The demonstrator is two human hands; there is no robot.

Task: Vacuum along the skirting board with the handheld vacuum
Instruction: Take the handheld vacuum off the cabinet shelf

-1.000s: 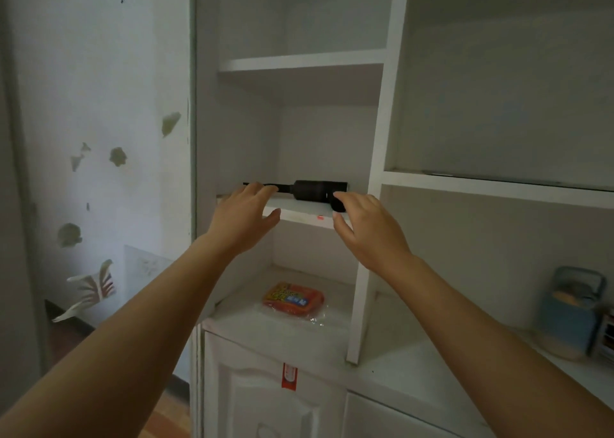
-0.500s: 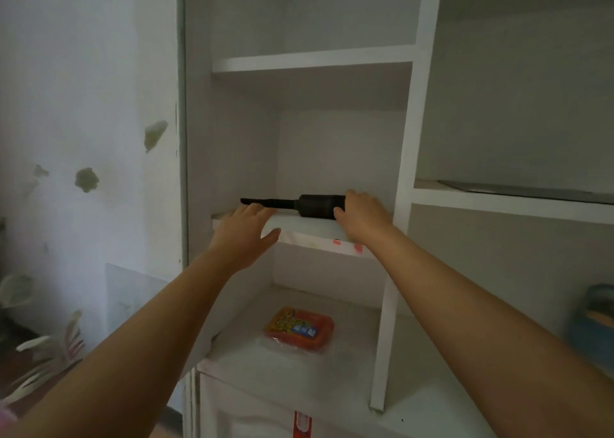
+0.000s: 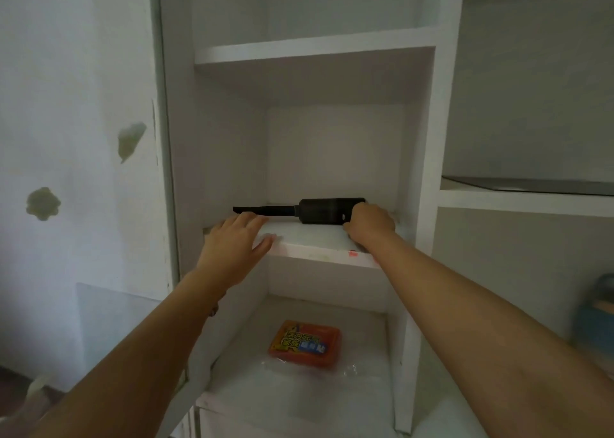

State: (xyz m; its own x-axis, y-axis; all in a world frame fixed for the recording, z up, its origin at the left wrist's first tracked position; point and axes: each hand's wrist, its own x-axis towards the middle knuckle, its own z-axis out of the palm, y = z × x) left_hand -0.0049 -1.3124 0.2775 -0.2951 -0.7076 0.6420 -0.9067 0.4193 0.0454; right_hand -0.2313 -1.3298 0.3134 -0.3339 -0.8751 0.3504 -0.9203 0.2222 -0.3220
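A black handheld vacuum [image 3: 319, 211] lies on its side on a white shelf [image 3: 309, 240], its thin nozzle pointing left. My right hand [image 3: 368, 223] reaches to the vacuum's thick rear end and touches it, fingers curled around that end. My left hand [image 3: 237, 240] rests flat on the shelf's front left edge, fingers spread, just in front of the nozzle and not holding anything. No skirting board is visible.
The shelf belongs to a white cabinet [image 3: 428, 172] with a higher shelf [image 3: 315, 50] above. An orange packet [image 3: 305, 343] in plastic lies on the counter below. A wall with peeled patches [image 3: 43, 203] stands at the left. A blue container [image 3: 598, 314] sits at the right edge.
The view has moved closer to the cabinet. My right hand has gone further in along the shelf to the vacuum's rear end. My left hand stays on the shelf edge.
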